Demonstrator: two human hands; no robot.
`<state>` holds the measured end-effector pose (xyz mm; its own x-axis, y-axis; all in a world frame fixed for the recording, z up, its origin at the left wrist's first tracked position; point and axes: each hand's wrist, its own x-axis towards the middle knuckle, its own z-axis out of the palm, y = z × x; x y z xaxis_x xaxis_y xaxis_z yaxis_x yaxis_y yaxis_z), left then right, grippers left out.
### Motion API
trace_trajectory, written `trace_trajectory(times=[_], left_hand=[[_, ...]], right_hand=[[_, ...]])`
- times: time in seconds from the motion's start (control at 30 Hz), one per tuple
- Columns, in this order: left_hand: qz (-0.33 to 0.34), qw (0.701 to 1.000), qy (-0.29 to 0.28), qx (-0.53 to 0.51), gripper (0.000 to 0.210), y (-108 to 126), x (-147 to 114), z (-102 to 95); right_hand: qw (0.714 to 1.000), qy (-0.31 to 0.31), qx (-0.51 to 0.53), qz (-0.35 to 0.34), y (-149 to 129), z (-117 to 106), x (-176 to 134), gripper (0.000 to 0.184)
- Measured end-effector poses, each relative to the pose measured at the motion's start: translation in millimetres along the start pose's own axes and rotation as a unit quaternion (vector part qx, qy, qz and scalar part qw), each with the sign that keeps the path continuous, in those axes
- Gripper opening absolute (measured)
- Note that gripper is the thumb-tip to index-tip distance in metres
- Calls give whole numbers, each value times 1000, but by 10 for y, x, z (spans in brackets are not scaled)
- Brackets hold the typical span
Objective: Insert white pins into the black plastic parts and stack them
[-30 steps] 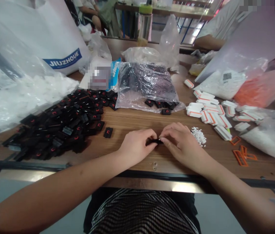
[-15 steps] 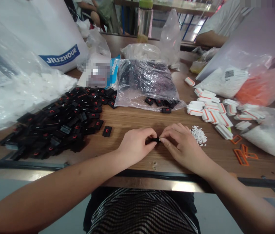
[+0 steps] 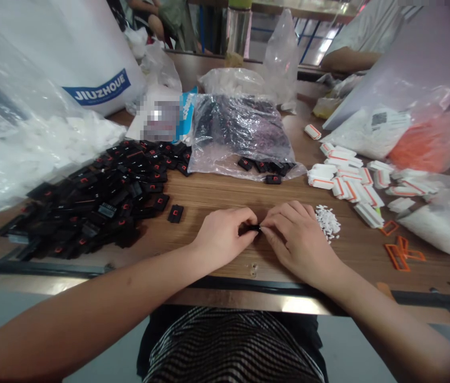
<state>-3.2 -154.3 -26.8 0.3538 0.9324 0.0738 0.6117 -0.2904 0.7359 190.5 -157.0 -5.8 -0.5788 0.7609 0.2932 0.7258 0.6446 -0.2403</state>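
Black plastic piece [image 3: 254, 228] is located between the two hands, above the near part of the tabletop [image 3: 217, 194]. Left hand [image 3: 223, 234]: grip pinching the piece between thumb and fingers, covering most of its left side. Right hand [image 3: 300, 236]: grip drawn together, thumb and forefinger tips meeting at the right end of the piece; whether they pinch the piece itself or a small part against it cannot be told.

Just beyond the right hand lies a small pile of white bits [image 3: 327, 222]. Farther right are white parts with orange stripes [image 3: 347, 183], loosely stacked, and several thin orange frames [image 3: 397, 259] lying near a clear bag of white contents [image 3: 440, 221].

To the left, a wide heap of black pieces [image 3: 125, 199], many with red marks, spreads across the surface. One single black piece [image 3: 175, 213] lies flat between this heap and the left hand. A clear plastic bag [image 3: 241, 127] filled with black pieces rests ahead of the hands; another black piece [image 3: 273, 180] lies at its near edge.

At the rear stand a white bag [image 3: 97, 58] printed "JIUZHOUE" and a bottle [image 3: 236, 34]. A co-worker's forearm [image 3: 347, 59] is visible at upper right.
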Motion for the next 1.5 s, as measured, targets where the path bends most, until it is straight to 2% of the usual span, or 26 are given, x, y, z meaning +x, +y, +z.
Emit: trace_trajectory(times=[0.3,0.5,0.8,1.0,1.33,1.43,1.5], left_hand=[[-3,1000,0,-3,10,11,5,-12],[-3,1000,2,-3,8,23,4,-17],[-8,1000,-1,-2,8,-7,8,0],[-5,1000,6,2,10,-9,9,6],[-12,1000,2,-7,8,-4,14,6],[-13,1000,0,-6,8,-11,14,9],[-13,1000,-2,-4,8,-9,13,5]], right_hand=[[1000,-5,-29,-8,-4,4,-13,18],[999,19,34,11,10,15,-9,14],[992,9,-110,-69,-54,-3,-35,20],[997,22,-64,-46,-14,11,-60,19],[986,-27,-128,-106,-13,-47,-11,24],[988,-34,-120,-96,0,-26,0,24],[994,-39,-72,-71,21,-28,18,22]])
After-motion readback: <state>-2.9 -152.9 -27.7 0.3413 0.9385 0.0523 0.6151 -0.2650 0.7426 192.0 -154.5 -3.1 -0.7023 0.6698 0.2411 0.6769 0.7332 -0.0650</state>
